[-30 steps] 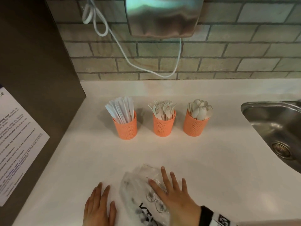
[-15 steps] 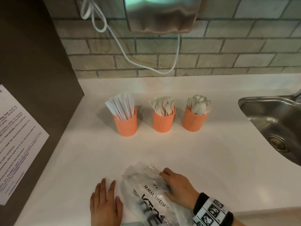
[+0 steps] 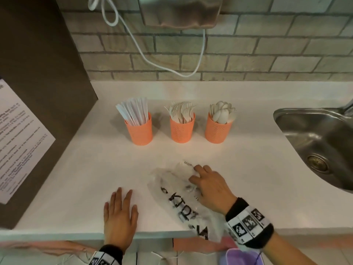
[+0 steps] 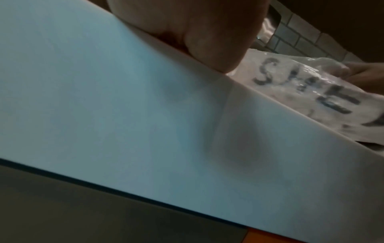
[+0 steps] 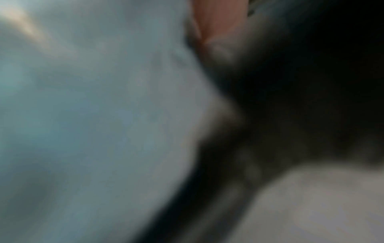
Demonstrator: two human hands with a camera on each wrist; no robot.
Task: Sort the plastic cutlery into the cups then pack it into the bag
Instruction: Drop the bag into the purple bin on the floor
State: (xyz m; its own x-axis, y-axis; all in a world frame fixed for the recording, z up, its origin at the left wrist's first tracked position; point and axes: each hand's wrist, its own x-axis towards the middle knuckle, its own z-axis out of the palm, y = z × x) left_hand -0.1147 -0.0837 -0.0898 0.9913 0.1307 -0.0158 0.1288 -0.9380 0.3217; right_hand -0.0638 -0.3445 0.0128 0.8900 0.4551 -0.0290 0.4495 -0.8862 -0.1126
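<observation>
Three orange perforated cups stand in a row on the white counter [image 3: 248, 169]. The left cup [image 3: 140, 131] holds white knives, the middle cup [image 3: 182, 129] white forks, the right cup [image 3: 217, 129] white spoons. A clear plastic bag [image 3: 177, 199] with black lettering lies near the front edge and hangs over it. My right hand [image 3: 198, 178] lies on the bag's far end with curled fingers gripping the plastic. My left hand [image 3: 120, 211] rests flat on the counter left of the bag, fingers straight. The left wrist view shows the bag [image 4: 311, 92] and the counter's edge; the right wrist view is blurred.
A steel sink [image 3: 321, 142] is set into the counter at the right. A dark panel with a printed sheet [image 3: 17, 138] walls the left side. A brick wall with a metal dispenser [image 3: 181, 12] and a white cable [image 3: 145, 54] runs behind.
My right hand went from lying flat on the bag to curling its fingers into the plastic, and it has moved the bag's end forward. The left hand stays flat on the counter.
</observation>
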